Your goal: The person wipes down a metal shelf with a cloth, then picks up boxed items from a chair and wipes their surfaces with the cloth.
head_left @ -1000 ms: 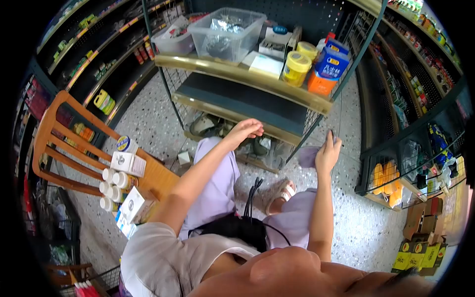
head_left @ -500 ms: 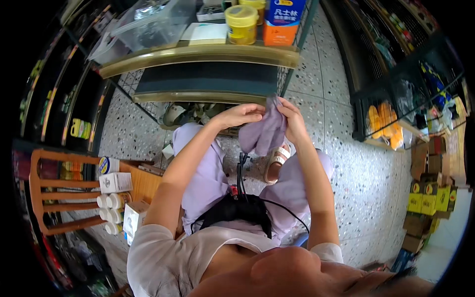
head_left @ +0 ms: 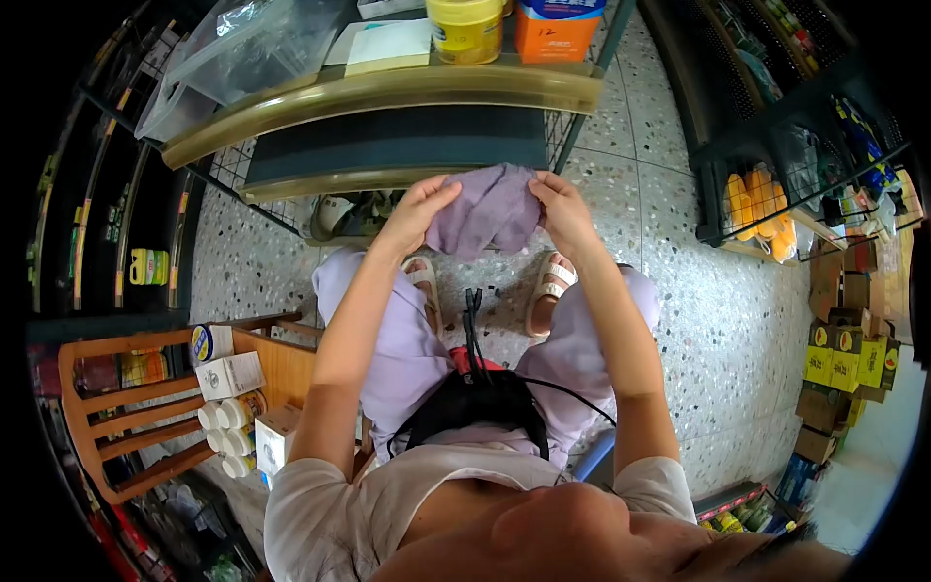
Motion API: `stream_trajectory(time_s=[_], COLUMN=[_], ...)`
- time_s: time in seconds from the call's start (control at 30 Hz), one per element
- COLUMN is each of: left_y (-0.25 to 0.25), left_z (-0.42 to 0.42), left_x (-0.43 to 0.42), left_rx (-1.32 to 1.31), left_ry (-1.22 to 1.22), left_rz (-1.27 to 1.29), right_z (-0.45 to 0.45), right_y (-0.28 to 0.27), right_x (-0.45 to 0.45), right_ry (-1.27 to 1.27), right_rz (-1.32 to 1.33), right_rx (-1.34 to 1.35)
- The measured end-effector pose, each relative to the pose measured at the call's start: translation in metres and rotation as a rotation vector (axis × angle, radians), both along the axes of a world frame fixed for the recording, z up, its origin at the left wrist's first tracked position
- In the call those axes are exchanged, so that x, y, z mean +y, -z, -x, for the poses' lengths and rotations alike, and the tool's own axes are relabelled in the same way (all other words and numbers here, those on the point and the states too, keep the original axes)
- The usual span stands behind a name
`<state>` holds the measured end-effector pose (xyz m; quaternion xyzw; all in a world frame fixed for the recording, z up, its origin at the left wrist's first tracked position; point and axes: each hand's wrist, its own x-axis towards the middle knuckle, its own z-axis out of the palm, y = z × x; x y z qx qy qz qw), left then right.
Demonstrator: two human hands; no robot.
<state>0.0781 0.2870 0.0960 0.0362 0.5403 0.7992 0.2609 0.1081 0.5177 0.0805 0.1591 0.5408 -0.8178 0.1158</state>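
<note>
A crumpled purple-grey cloth (head_left: 485,213) hangs between my two hands, in front of the shelf unit's lower board. My left hand (head_left: 419,211) pinches its left edge with thumb and fingers. On the other side, my right hand (head_left: 562,206) grips the upper right corner. Above the cloth, the brown front edge of the upper shelf (head_left: 388,95) holds a yellow tub (head_left: 465,31), an orange and blue box (head_left: 556,37), a white card (head_left: 388,45) and a clear plastic bin (head_left: 257,53).
On the wooden chair (head_left: 126,398) at the left stand a white box (head_left: 230,375) and several white-capped bottles (head_left: 233,414). A rack with orange items (head_left: 754,204) is at the right, with stacked yellow and black boxes (head_left: 844,359) below. Shoes lie under the shelf.
The cloth came up from low at the right to between my hands and is now spread wider. My left hand has taken hold of its left edge. The view has tilted down.
</note>
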Motion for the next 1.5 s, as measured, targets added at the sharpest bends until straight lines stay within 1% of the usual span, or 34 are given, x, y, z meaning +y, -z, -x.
stream_trajectory(time_s=[0.1, 0.13, 0.23, 0.3, 0.37, 0.43, 0.47, 0.57, 0.63, 0.67, 0.7, 0.73, 0.77, 0.83, 0.87, 0.93, 1.0, 1.03, 1.07, 1.13, 1.17, 1.23, 1.27, 1.37, 1.4, 1.43, 1.5], left_y=[0.012, 0.013, 0.005, 0.006, -0.004, -0.001, -0.001, -0.005, 0.001, 0.003, 0.006, 0.005, 0.002, -0.004, -0.006, -0.007, -0.003, 0.001, 0.004, 0.003, 0.006, 0.014, 0.015, -0.005, 0.003, 0.005, 0.007], left_z=[0.005, 0.006, 0.002, 0.002, -0.001, -0.004, -0.005, -0.006, -0.005, -0.008, -0.007, -0.007, -0.007, -0.006, -0.007, -0.005, 0.003, 0.005, 0.006, 0.003, 0.003, 0.002, 0.002, -0.005, -0.002, -0.004, -0.014], left_x=[-0.011, -0.013, -0.016, -0.023, -0.027, -0.024, -0.023, -0.017, -0.017, -0.017, -0.016, -0.014, -0.013, -0.012, -0.014, -0.023, -0.025, -0.026, -0.026, -0.025, -0.022, -0.016, -0.014, -0.008, -0.01, -0.007, 0.0], left_rx=[0.114, 0.147, 0.217, 0.406, 0.594, 0.626, 0.643, 1.049, 0.885, 0.622, 0.429, 0.357, 0.287, 0.28, 0.273, 0.248, 0.199, 0.25, 0.303, 0.369, 0.395, 0.45, 0.61, 1.003, 1.031, 0.84, 0.433], left_ry=[-0.088, -0.183, -0.242, -0.238, -0.197, -0.232, -0.268, -0.405, -0.311, -0.229, -0.18, -0.196, -0.207, -0.241, -0.254, -0.27, -0.301, -0.313, -0.315, -0.315, -0.353, -0.428, -0.471, -0.517, -0.356, -0.208, 0.077], left_rz=[-0.02, 0.006, 0.092, 0.409, 0.765, 0.692, 0.659, 0.626, 0.509, 0.398, 0.171, 0.038, -0.096, -0.144, -0.17, -0.121, -0.058, 0.074, 0.203, 0.462, 0.459, 0.455, 0.453, 0.664, 0.638, 0.488, 0.214], right_z=[0.006, 0.006, 0.004, 0.004, 0.001, -0.006, -0.006, -0.014, -0.016, -0.015, -0.015, -0.018, -0.017, -0.013, -0.014, -0.015, -0.017, -0.022, -0.02, -0.023, -0.022, -0.021, -0.021, -0.019, -0.018, -0.019, -0.021], right_y=[0.009, 0.01, 0.015, 0.017, 0.011, -0.004, 0.005, -0.013, -0.015, -0.009, -0.005, -0.01, -0.006, 0.002, 0.0, -0.014, -0.019, -0.02, -0.013, -0.013, -0.013, -0.015, -0.015, -0.011, -0.008, -0.007, -0.009], right_x=[-0.01, -0.014, -0.027, -0.037, -0.043, -0.051, -0.051, -0.056, -0.054, -0.054, -0.055, -0.057, -0.055, -0.047, -0.045, -0.044, -0.042, -0.036, -0.025, -0.025, -0.027, -0.029, -0.031, -0.036, -0.036, -0.038, -0.045], right_ry=[-0.037, -0.047, -0.028, 0.029, 0.084, 0.111, 0.146, 0.079, -0.098, -0.174, -0.246, -0.297, -0.359, -0.467, -0.429, -0.342, -0.273, -0.224, -0.255, -0.192, -0.158, -0.107, -0.082, -0.056, -0.072, -0.091, -0.097], right_rz=[-0.276, -0.385, -0.729, -0.962, -0.974, -1.021, -1.088, -1.051, -0.995, -0.981, -0.969, -0.978, -0.872, -0.672, -0.63, -0.545, -0.339, -0.241, -0.207, -0.064, 0.01, 0.034, 0.061, 0.093, 0.101, 0.108, 0.248], right_rx=[-0.091, -0.051, 0.107, 0.27, 0.433, 0.56, 0.647, 0.712, 0.756, 0.782, 0.803, 0.747, 0.621, 0.357, 0.438, 0.592, 0.457, 0.382, 0.337, 0.311, 0.308, 0.297, 0.296, 0.272, 0.248, 0.223, 0.203])
